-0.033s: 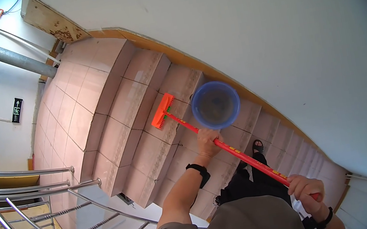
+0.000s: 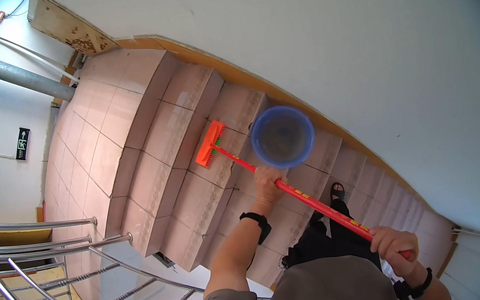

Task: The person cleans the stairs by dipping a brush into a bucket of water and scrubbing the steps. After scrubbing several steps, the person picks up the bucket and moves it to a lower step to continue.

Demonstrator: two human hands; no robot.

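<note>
A long-handled scrub brush (image 2: pixel 210 144) with an orange head and green and dark bristles rests against a pink tiled stair step (image 2: pixel 233 108). Its red handle (image 2: pixel 325 209) slants down and right toward my body. Partway along the handle, my left hand (image 2: pixel 268 182) is wrapped round it. My right hand (image 2: pixel 395 246) grips the handle close to its end. Just right of the brush head stands a blue plastic bucket (image 2: pixel 310 134) with murky-looking contents, close by the wall. Both my wrists wear black bands.
Tiled stairs run from an upper landing (image 2: pixel 85 143) at left down to the lower right. A white wall (image 2: pixel 360 36) with a yellow-brown skirting borders the far side. A curved metal railing (image 2: pixel 31 296) lies at lower left. My sandaled foot (image 2: pixel 337 190) shows near the bucket.
The brush has shifted slightly left along the step, and both my hands have moved the same way with the handle. The bucket stays in place.
</note>
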